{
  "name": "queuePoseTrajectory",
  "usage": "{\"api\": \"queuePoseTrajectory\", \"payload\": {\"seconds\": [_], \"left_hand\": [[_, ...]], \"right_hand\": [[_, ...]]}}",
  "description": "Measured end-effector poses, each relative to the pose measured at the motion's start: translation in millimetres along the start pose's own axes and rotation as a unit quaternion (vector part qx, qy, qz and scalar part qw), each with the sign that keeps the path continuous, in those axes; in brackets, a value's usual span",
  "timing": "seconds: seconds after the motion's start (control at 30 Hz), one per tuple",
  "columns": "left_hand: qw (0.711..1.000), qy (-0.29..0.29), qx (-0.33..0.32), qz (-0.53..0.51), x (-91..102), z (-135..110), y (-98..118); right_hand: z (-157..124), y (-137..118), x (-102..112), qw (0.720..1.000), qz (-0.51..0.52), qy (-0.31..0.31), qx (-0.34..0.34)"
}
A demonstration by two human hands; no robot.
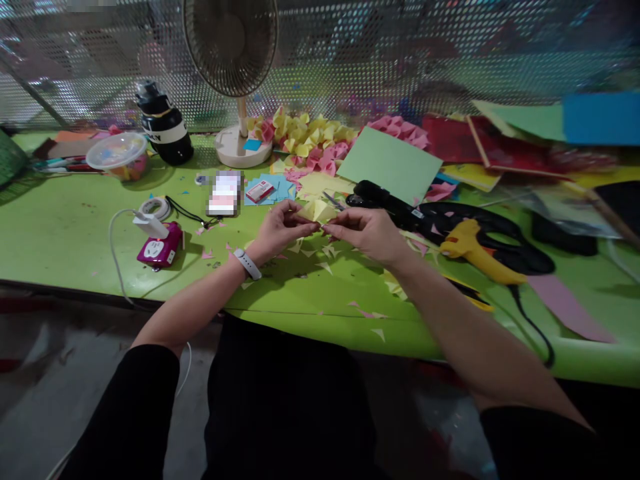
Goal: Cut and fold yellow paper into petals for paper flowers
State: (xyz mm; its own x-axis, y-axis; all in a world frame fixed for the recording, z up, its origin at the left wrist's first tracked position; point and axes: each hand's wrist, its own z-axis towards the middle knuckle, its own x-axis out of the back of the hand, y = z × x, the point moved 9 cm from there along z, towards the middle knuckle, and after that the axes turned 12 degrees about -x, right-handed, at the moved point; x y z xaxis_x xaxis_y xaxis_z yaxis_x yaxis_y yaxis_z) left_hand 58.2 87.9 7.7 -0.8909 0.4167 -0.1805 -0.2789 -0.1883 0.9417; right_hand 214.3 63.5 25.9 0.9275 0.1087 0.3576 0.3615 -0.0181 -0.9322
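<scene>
My left hand (281, 227) and my right hand (367, 231) meet over the green table (65, 233), both pinching a small folded piece of yellow paper (318, 211) held just above the surface. A white watch sits on my left wrist. Small yellow and pink paper scraps (325, 257) lie scattered under and around my hands. Behind them sits a pile of folded yellow and pink paper pieces (310, 143).
A standing fan (233, 67), a black bottle (165, 127) and a clear lidded tub (117, 155) stand at the back left. A magenta power adapter (160, 248), a light green sheet (390, 163), big black scissors (450, 220) and a yellow glue gun (475, 250) lie nearby.
</scene>
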Motion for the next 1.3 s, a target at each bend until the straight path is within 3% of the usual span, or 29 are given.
{"api": "queuePoseTrajectory", "payload": {"seconds": [0.27,0.5,0.7,1.3], "left_hand": [[0.999,0.002,-0.005,0.042,0.2,-3.3,2.5],[0.991,-0.049,-0.106,0.07,-4.9,-0.4,-2.4],[0.975,-0.055,-0.163,0.142,-2.5,-1.8,2.9],[0.968,-0.057,-0.163,0.181,-2.3,-3.0,5.4]], "right_hand": [[-6.9,-11.5,8.4,1.0,-0.007,0.017,0.006],[-16.6,-23.4,7.2,0.994,-0.031,0.09,0.059],[-19.5,-27.1,10.3,0.985,-0.05,0.143,0.088],[-21.7,-35.2,10.1,0.978,-0.08,0.163,0.103]]}}
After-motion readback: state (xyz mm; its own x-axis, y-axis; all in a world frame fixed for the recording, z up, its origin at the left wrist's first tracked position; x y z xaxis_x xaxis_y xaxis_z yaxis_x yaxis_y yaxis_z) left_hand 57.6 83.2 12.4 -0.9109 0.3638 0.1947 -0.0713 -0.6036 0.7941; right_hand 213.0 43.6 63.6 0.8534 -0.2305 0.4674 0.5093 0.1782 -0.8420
